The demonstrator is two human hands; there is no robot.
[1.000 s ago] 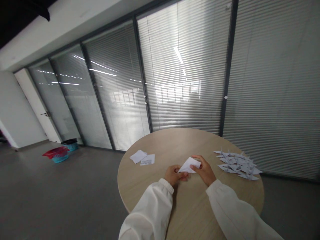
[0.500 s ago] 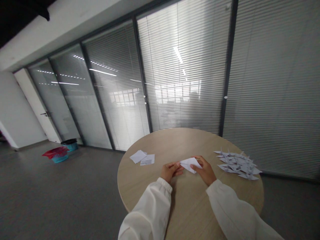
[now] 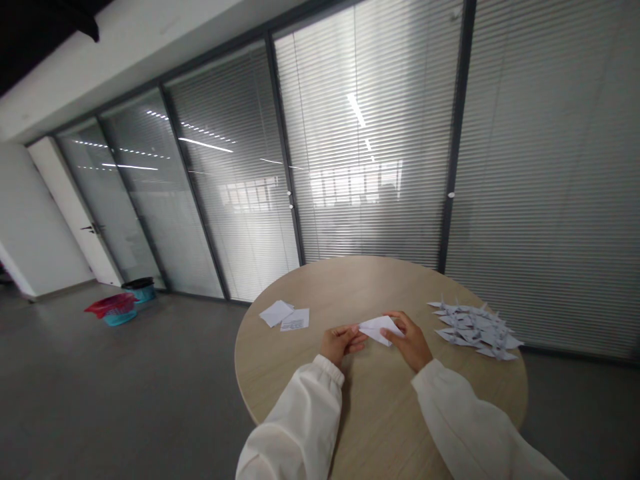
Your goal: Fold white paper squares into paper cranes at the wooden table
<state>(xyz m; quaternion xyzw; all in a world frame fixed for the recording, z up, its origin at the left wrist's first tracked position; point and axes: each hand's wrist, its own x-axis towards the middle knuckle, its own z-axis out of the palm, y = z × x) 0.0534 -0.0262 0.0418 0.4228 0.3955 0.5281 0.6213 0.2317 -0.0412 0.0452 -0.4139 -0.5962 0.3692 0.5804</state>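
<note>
Two white sleeves (image 3: 300, 413) reached over the round desk (image 3: 390, 413); the left grip (image 3: 341, 341) pinched a pointed corner of the folded paper (image 3: 374, 327), the right grip (image 3: 411, 340) its opposite end, between loose sheets (image 3: 276, 312) and piled paper cranes (image 3: 475, 330), window blinds (image 3: 370, 133) behind.

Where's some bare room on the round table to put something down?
Try the far part of the round table, beyond the folded paper, between the paper sheets and the origami cranes. There's another bare patch between the white sleeves. It's crowded on the right, under the cranes, and in the middle, where the left hand and right hand hold that paper.
</note>
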